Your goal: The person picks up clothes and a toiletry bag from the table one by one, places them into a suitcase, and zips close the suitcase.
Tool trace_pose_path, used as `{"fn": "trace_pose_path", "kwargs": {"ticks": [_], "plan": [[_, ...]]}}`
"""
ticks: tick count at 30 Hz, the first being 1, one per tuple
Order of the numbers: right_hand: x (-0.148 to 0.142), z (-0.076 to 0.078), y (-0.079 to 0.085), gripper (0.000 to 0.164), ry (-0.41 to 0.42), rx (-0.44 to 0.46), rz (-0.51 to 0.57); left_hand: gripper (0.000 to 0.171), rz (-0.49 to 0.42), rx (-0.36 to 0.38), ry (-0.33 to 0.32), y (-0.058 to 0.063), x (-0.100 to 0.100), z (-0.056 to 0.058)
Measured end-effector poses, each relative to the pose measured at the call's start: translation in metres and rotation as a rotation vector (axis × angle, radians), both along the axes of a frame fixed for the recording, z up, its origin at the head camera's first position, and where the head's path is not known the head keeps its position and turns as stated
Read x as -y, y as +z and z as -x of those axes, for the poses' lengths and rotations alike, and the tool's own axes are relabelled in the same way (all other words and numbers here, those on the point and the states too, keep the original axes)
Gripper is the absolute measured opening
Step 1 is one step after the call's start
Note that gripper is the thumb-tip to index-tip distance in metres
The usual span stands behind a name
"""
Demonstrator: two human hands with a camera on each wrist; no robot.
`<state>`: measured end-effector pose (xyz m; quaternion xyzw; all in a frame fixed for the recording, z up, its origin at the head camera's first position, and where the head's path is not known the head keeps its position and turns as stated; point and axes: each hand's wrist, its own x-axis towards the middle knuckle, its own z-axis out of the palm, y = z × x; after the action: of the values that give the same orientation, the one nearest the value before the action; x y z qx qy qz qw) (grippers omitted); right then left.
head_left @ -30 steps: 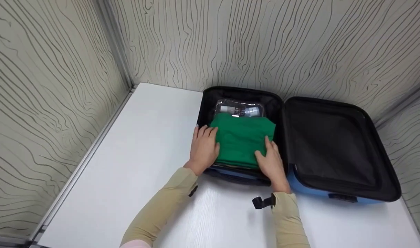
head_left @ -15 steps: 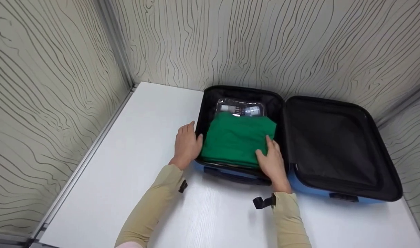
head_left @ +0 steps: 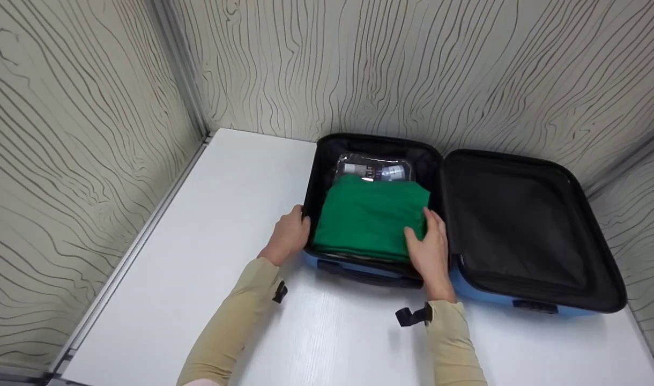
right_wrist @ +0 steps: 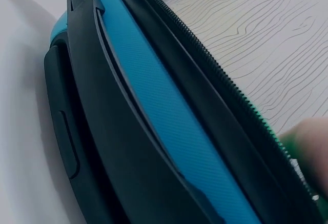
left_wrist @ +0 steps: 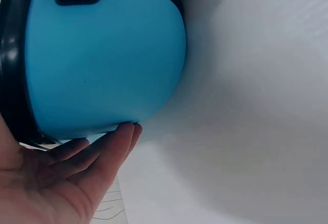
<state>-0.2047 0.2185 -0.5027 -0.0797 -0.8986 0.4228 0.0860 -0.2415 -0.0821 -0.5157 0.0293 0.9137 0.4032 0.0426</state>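
Observation:
An open blue suitcase [head_left: 380, 139] with black lining lies on the white table. Folded green cloth [head_left: 370, 214] fills the near part of its left half. Behind the cloth lies a clear pouch [head_left: 375, 166] holding small bottles. My left hand [head_left: 289, 233] is at the suitcase's left wall, thumb by the rim. In the left wrist view its extended fingers [left_wrist: 110, 157] touch the blue outer side. My right hand [head_left: 429, 249] rests at the cloth's right edge, thumb apart from the fingers; its fingertips are partly hidden. The right wrist view shows it only as a blur.
The suitcase's lid half [head_left: 520, 225] lies folded out to the right, lined in black. A black carry handle [head_left: 367, 274] is on the near side. Wood-patterned walls [head_left: 391, 64] stand behind and at the left. White table surface [head_left: 220, 214] extends left of the suitcase.
My left hand has left the cloth's left edge and moved left and down to the suitcase's outer wall. The cloth's left side now spreads wider. My right hand has shifted slightly right.

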Motion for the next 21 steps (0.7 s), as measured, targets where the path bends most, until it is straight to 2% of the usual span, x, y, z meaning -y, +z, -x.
{"fn": "trace_pose_path", "kwargs": {"ticks": [3,7,15,21], "plan": [[-0.002,-0.004,0.003,0.062,-0.051,-0.111,0.07,0.037,0.001,-0.003,-0.004,-0.001,0.0,0.0],[-0.009,-0.01,0.01,0.058,-0.094,-0.204,0.115,0.038,0.004,0.008,-0.003,-0.001,0.001,0.0],[-0.036,-0.018,0.027,0.057,-0.182,-0.228,0.106,0.033,0.024,-0.004,-0.006,-0.001,0.002,0.0],[-0.058,-0.026,0.032,0.057,-0.273,-0.271,0.118,0.034,0.012,0.001,-0.006,0.0,0.001,0.0]]}}
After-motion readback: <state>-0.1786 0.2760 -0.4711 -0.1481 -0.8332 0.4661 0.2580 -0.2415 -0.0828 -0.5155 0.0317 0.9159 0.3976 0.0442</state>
